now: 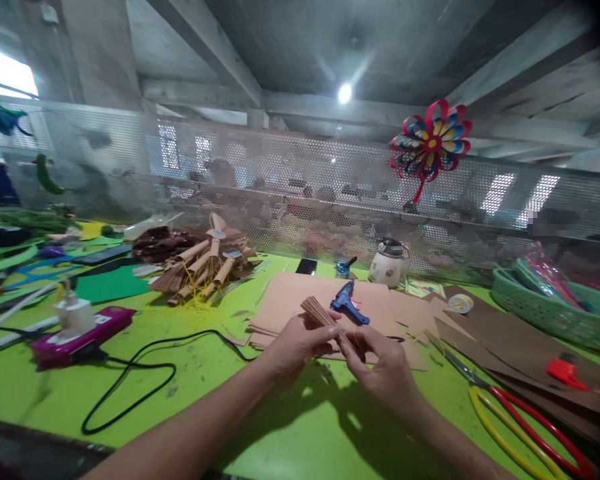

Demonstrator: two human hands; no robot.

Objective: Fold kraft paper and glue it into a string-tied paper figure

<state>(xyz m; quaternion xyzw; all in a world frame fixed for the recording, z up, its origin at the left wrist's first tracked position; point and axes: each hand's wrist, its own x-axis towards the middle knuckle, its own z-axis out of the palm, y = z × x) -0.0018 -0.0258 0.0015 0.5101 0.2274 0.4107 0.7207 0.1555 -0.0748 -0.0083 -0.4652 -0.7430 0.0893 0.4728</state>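
Note:
Between my two hands is a small brown paper broom [316,311], its fringed, pleated end pointing up and to the left. My left hand [300,343] is closed around its fringed part, with the thumb lying across the top. Closed on the lower, narrower part is my right hand [383,360], where a thin yellow strand shows at the fingers. The fingers partly hide the broom's middle. Just behind the hands, a blue glue gun [349,303] rests on a stack of tan paper sheets [285,293].
Similar brooms [213,260] lie piled at the left. A purple power strip [85,337] trails a black cable [175,367]. Scissors [510,407] with red and yellow handles lie at right, near brown sheets [485,327] and a green basket [555,307]. A jug [387,263] stands behind.

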